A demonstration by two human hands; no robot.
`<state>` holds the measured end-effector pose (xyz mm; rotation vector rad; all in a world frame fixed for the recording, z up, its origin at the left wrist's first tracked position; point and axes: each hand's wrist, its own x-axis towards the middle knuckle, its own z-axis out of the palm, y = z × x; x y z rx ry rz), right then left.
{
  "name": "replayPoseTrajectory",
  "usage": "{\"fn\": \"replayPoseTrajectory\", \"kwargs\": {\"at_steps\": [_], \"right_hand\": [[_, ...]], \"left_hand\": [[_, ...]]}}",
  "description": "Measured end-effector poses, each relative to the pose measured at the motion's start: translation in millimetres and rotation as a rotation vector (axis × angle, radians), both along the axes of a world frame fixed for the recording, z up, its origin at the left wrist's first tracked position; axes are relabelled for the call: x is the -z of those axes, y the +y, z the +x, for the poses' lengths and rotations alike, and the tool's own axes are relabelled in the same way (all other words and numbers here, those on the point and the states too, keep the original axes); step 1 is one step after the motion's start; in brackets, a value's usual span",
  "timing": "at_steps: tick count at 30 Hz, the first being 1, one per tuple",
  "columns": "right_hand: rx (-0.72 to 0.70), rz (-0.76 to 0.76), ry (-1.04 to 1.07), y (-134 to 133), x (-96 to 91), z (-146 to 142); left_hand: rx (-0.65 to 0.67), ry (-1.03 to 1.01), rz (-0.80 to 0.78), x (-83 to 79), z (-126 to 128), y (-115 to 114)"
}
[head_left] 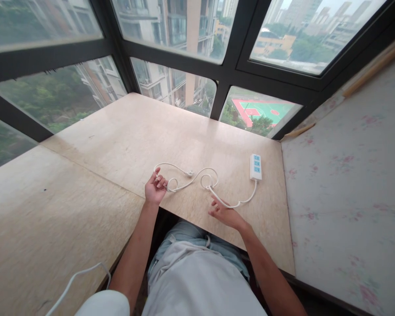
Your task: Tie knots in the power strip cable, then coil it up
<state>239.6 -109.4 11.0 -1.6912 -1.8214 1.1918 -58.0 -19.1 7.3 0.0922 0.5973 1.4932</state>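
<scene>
A white power strip (255,166) with blue sockets lies at the right of the stone ledge. Its white cord (248,199) winds loosely leftward in several loops. Near the middle the plug (190,174) rests by the cord. My left hand (156,188), palm up with curled fingers, has a bend of the cord between its thumb and fingers. Lower on the right, my right hand (225,213) reaches over the ledge's front edge with its fingers loosely apart. The cord runs along its upper side, apparently touching it; nothing shows in its grasp.
The beige ledge (112,127) meets dark-framed windows (228,66) at the back. A flower-patterned wall (342,188) bounds it on the right. Another white cable (74,278) lies at the lower left beside a rounded white object (103,303).
</scene>
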Motion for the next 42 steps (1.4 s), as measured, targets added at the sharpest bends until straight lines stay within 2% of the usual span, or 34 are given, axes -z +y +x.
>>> {"fn": "replayPoseTrajectory", "kwargs": {"at_steps": [3, 4, 5, 7, 9, 11, 13, 16, 19, 23, 26, 32, 36, 39, 42], "right_hand": [[-0.405, -0.271, 0.266, -14, -36.8, 8], [-0.450, -0.315, 0.365, -14, -46.7, 10], [-0.423, -0.302, 0.436, -12, -53.9, 11], [-0.197, -0.123, 0.433, -4, -58.4, 12], [0.041, 0.130, 0.237, 5, -51.0, 11], [0.095, 0.240, 0.007, 10, -36.4, 7], [-0.006, 0.214, -0.117, 9, -20.0, 2], [-0.232, 0.138, -0.131, 0, 0.4, -8], [-0.316, 0.113, -0.188, -7, 12.0, -14], [-0.278, 0.176, -0.320, -5, 16.2, -7], [-0.253, 0.194, -0.321, -8, 16.1, 3], [-0.399, 0.283, -0.310, -30, 19.9, 14], [-0.454, 0.300, -0.394, -26, 22.4, 27], [-0.375, 0.334, -0.423, -15, 25.8, 50], [-0.186, 0.343, -0.430, -3, 31.3, 82]], "left_hand": [[-0.020, 0.018, 0.036, -5.3, 3, 8], [-0.036, 0.018, 0.051, -6.5, 3, 11], [-0.053, 0.014, 0.066, -7.1, 3, 14], [-0.090, -0.005, 0.096, -6.2, 1, 18], [-0.126, -0.040, 0.109, -2.3, -1, 22], [-0.165, -0.084, 0.099, 3.9, -5, 23], [-0.203, -0.114, 0.081, 10.7, -9, 22], [-0.244, -0.120, 0.075, 19.1, -13, 20], [-0.265, -0.120, 0.076, 23.5, -17, 20], [-0.278, -0.125, 0.094, 23.7, -26, 28], [-0.311, -0.138, 0.120, 20.9, -39, 38], [-0.395, -0.196, 0.091, 17.3, -66, 56], [-0.424, -0.197, 0.050, 19.3, -80, 63], [-0.458, -0.220, 0.036, 19.9, -95, 65], [-0.510, -0.253, 0.025, 20.3, -114, 66]]}}
